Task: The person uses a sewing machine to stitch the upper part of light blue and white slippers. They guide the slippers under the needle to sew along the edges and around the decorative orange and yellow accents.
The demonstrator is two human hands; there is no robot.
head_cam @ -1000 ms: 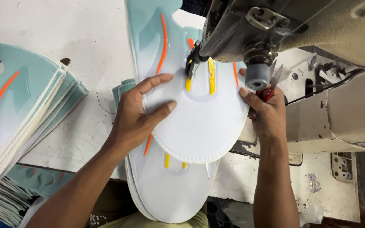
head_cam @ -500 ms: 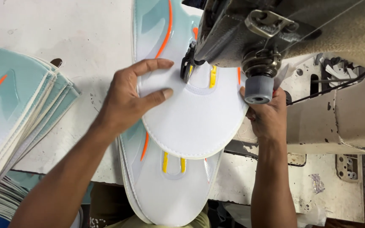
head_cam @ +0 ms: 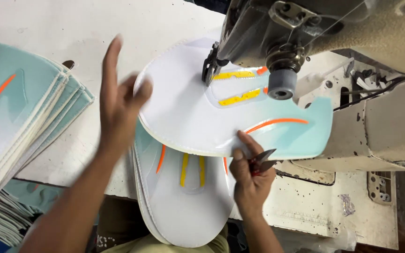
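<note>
View from above of a sewing station. A white shoe panel (head_cam: 188, 117) with yellow strips (head_cam: 240, 97), an orange curve (head_cam: 277, 122) and a pale teal end is laid flat across the table (head_cam: 48, 28), its upper edge tucked under the head of the sewing machine (head_cam: 315, 42), close to the presser foot (head_cam: 210, 65). The panel's long axis is seen running left to right.

The left hand (head_cam: 118, 107) is shown open, fingers spread and raised, blurred by motion; its fingertips are seen at the panel's left rim, but whether contact is made cannot be told. Nothing is gripped by it.

The right hand (head_cam: 249, 173) is placed at the panel's lower edge, with the thumb and forefinger pressed on that edge. A small dark snipper (head_cam: 263, 159) with a red part is held in the curled remaining fingers of the same hand, its blades pointing right.

A second panel (head_cam: 183, 197) of the same kind is seen beneath the first, lying lengthwise toward the person and hanging over the table's near edge. It is partly covered by the upper panel.

At the left, a stack (head_cam: 19, 117) of like teal and white panels, each marked with an orange curve, is fanned out on the table. A further pile of pale pieces (head_cam: 1, 220) is visible below the table edge at lower left.

A round grey knob (head_cam: 281, 84) is seen hanging from the machine head above the yellow strips.
</note>
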